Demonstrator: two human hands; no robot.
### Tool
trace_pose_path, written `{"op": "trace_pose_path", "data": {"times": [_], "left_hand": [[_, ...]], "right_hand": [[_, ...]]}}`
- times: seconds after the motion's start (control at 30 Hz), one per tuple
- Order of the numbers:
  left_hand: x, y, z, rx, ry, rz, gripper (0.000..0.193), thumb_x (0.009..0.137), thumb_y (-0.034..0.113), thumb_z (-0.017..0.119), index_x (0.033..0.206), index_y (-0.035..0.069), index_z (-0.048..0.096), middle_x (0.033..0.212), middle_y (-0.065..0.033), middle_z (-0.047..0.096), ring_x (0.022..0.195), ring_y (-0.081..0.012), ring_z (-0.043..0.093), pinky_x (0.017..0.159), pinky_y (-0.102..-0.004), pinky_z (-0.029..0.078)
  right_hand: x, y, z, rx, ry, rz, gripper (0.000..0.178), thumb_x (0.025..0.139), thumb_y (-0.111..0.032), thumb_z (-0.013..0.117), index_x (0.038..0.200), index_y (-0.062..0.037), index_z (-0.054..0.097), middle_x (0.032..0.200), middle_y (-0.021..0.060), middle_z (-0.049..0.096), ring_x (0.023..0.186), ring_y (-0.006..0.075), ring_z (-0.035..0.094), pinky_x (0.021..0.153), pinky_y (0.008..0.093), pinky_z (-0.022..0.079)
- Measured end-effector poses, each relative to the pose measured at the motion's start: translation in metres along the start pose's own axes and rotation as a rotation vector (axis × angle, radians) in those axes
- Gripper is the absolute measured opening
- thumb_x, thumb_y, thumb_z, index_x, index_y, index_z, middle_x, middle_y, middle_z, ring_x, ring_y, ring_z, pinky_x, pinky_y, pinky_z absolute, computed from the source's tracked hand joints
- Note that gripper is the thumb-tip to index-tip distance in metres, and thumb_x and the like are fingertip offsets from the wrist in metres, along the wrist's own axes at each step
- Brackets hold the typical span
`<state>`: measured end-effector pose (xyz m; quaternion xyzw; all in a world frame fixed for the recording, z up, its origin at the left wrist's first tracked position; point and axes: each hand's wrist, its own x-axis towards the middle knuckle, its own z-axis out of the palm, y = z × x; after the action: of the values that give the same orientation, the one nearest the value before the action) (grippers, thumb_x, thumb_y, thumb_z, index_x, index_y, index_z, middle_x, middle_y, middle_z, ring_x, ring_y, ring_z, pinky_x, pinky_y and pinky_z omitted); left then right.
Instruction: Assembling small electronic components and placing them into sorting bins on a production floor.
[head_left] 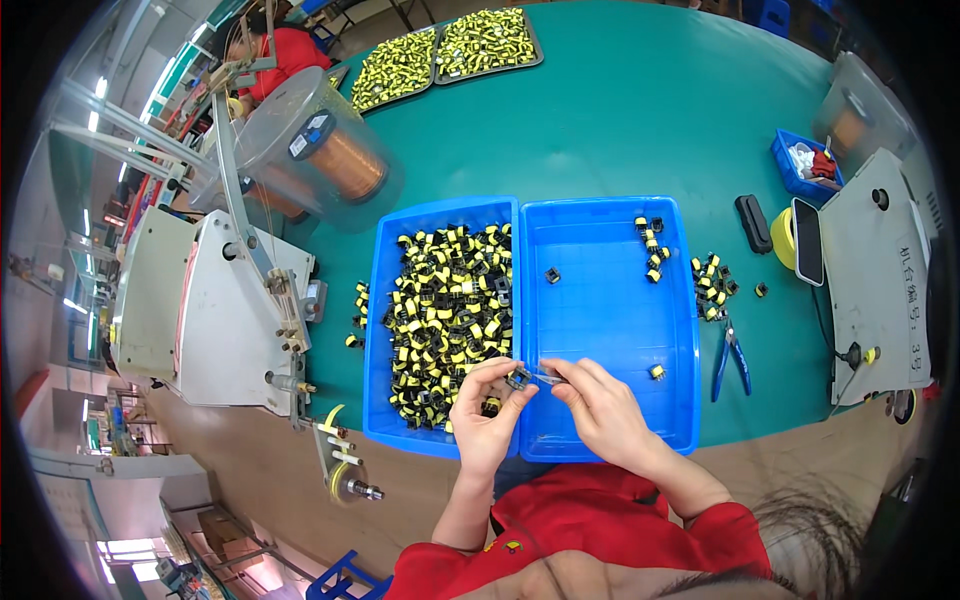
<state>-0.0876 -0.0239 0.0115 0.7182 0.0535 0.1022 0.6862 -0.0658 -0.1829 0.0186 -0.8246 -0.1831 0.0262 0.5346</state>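
Over the inner walls of two blue trays, my left hand [484, 412] pinches a small black coil bobbin [518, 378] between thumb and fingertips. Close beside it, my right hand [600, 412] grips a thin, pale, narrow piece [548, 378]; its exact kind is too small to make out. The piece's tip is near the bobbin, and whether they touch is unclear. Beneath my left hand, the left blue tray [378, 330] is heaped with black bobbins wrapped in yellow tape [450, 310]. The right blue tray [610, 320] holds several scattered bobbins [652, 245].
Blue-handled cutters [731, 362] lie right of the trays beside a pile of bobbins [712, 285]. A phone [808, 240] leans by a grey machine [885, 290]. Left stand a winding machine [235, 310] and a copper wire spool [345, 160]. Filled dark trays [486, 45] sit far back.
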Motion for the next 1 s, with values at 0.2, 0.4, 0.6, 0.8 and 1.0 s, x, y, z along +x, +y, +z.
{"op": "trace_pose_path", "data": {"times": [0.2,0.4,0.6,0.8,1.0], "left_hand": [[0.0006,-0.0049,0.0021,0.077,0.008,0.067,0.031,0.071,-0.007,0.071,0.098,0.001,0.058,0.103,-0.0091,0.058,0.077,-0.0077,0.053,0.067,-0.0194,0.044],[0.0014,-0.0051,0.0025,0.122,-0.001,0.148,0.031,0.069,-0.009,0.071,0.096,0.001,0.059,0.102,-0.0099,0.058,0.074,-0.0072,0.052,0.061,-0.019,0.043],[0.001,-0.0069,0.0054,0.134,0.019,0.209,0.029,0.068,-0.012,0.07,0.093,0.0,0.06,0.101,-0.0106,0.059,0.073,-0.0073,0.052,0.06,-0.0189,0.043],[0.0024,-0.006,0.0056,0.15,0.002,0.18,0.028,0.07,-0.011,0.068,0.094,0.001,0.059,0.102,-0.0124,0.061,0.072,-0.0072,0.053,0.063,-0.02,0.045],[0.004,-0.01,0.0038,0.051,-0.054,0.099,0.033,0.077,-0.008,0.064,0.105,0.001,0.052,0.104,-0.0131,0.062,0.074,-0.008,0.055,0.065,-0.0197,0.045]], "right_hand": [[0.0013,-0.0009,0.0002,-0.085,0.035,-0.03,0.025,0.086,-0.015,0.056,0.109,-0.0052,0.057,0.083,0.012,0.057,0.073,0.0303,0.059,0.063,0.0384,0.047],[0.0023,-0.0013,-0.0015,-0.11,0.046,-0.026,0.021,0.085,-0.015,0.057,0.103,-0.0046,0.058,0.08,0.0116,0.056,0.069,0.0297,0.058,0.061,0.0377,0.047],[0.0029,-0.0025,-0.002,-0.09,0.071,-0.024,0.016,0.084,-0.013,0.059,0.097,-0.0051,0.061,0.074,0.0098,0.056,0.064,0.0283,0.059,0.055,0.0361,0.047],[0.0029,-0.0023,-0.0037,-0.17,0.134,-0.068,0.014,0.079,-0.01,0.062,0.093,-0.0062,0.062,0.07,0.008,0.056,0.062,0.0255,0.059,0.054,0.0347,0.046],[0.0025,-0.0006,-0.0016,-0.215,0.187,-0.118,0.014,0.077,-0.009,0.064,0.091,-0.0072,0.062,0.069,0.0072,0.056,0.061,0.0238,0.059,0.053,0.034,0.046]]}}
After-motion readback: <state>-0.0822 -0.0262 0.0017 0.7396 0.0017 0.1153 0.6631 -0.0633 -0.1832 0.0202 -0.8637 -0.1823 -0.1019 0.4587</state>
